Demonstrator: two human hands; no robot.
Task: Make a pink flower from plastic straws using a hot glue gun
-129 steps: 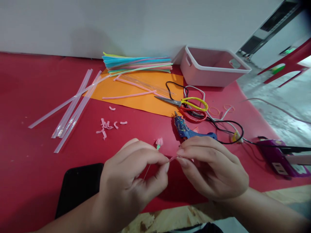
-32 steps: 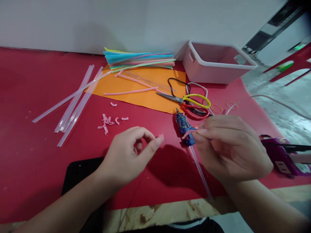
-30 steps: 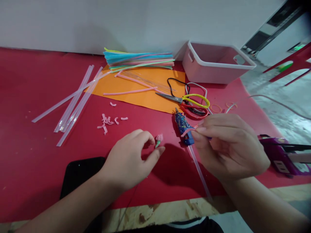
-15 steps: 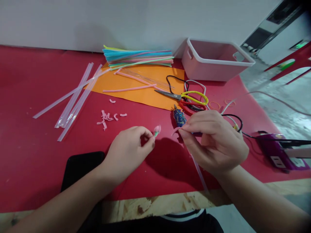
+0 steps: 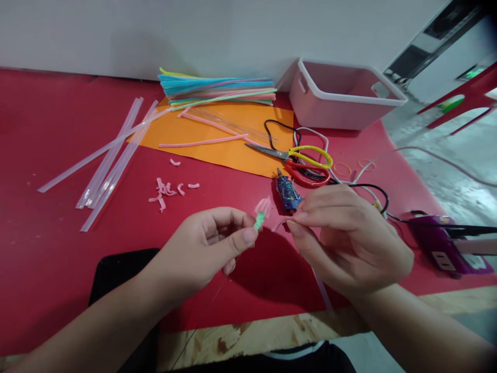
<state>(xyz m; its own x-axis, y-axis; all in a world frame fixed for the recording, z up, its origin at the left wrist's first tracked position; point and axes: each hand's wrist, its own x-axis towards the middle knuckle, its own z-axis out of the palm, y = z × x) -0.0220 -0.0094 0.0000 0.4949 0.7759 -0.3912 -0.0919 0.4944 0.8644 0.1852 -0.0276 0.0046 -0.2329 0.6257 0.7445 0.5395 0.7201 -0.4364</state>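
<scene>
Between the thumb and forefinger of my left hand (image 5: 217,246) is a small pipe-cleaner flower (image 5: 262,212), with a pink tuft on top and a green wrap below. My right hand (image 5: 345,233) pinches a short pink pipe-cleaner piece (image 5: 278,224), its free end pointing toward the flower with a small gap between. Just behind my right fingertips lies a blue glue gun (image 5: 287,191), its rear hidden by the hand. Several cut pink pieces (image 5: 165,189) lie scattered on the red table left of my hands.
Glue sticks (image 5: 112,155) lie crossed at left. A bundle of coloured pipe cleaners (image 5: 217,85) rests at the back by orange paper (image 5: 248,158). Scissors (image 5: 287,154), cables and a pink bin (image 5: 334,111) are at right. A purple power strip (image 5: 442,248) and black phone-like object (image 5: 116,274) lie nearer.
My left hand has turned and moved slightly right, bringing the flower closer to the pink piece and showing more of its green wrap. My right hand has shifted slightly down and right.
</scene>
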